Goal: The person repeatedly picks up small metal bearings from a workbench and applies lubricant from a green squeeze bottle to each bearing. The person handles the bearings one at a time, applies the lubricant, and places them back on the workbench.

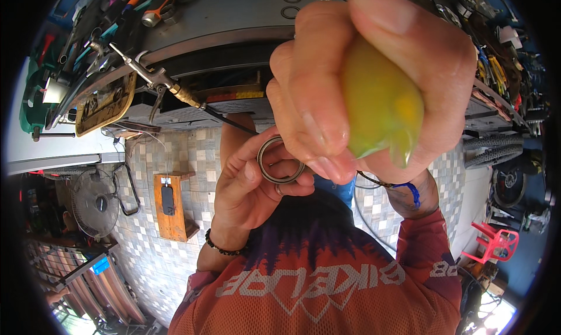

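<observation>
Close to the camera, my right hand [318,83] is wrapped round a soft, translucent yellow-green pouch [383,95] with a pointed, crumpled lower end. Its contents cannot be made out. My left hand [248,186] is lower and to the left, palm up. Between its thumb and curled fingers it grips a thin metal bearing ring [263,172], tilted so that its open centre shows. The right fingertips are near the ring's right side; whether they touch it I cannot tell. Several dark rings [290,12] lie on the workbench [228,13] beyond.
An air blow gun [158,80] with a hose hangs at the bench's front edge, beside a yellowish tray [105,104]. Tools [158,12] crowd the bench's left. A wooden stool [175,227], a fan [95,203] and a red plastic chair [497,241] stand on the floor.
</observation>
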Available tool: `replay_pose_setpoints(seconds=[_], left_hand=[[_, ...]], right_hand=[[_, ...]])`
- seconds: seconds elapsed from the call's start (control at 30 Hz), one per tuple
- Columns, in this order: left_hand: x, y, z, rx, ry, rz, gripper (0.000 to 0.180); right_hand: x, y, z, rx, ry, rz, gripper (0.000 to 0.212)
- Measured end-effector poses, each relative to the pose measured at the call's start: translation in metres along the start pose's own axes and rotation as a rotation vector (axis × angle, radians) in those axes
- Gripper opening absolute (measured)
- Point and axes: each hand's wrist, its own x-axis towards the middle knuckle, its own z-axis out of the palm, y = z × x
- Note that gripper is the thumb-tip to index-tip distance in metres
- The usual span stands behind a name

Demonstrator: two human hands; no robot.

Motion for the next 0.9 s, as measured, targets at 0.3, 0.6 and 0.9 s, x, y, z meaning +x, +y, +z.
replay_pose_setpoints(seconds=[0.3, 0.6, 0.9], left_hand=[[0.0, -0.0015, 0.0, -0.05, 0.015, 0.006, 0.065], [-0.0012, -0.0026, 0.0, -0.091, 0.02, 0.019, 0.07], [0.0019, -0.0026, 0.0034, -0.105, 0.016, 0.005, 0.073]], right_hand=[[0.0, -0.0008, -0.0015, 0.003, 0.021, 0.003, 0.059], [-0.0005, -0.0025, -0.0011, 0.011, 0.042, 0.01, 0.059], [0.0033, -0.0025, 0.006, 0.018, 0.14, 0.075, 0.059]])
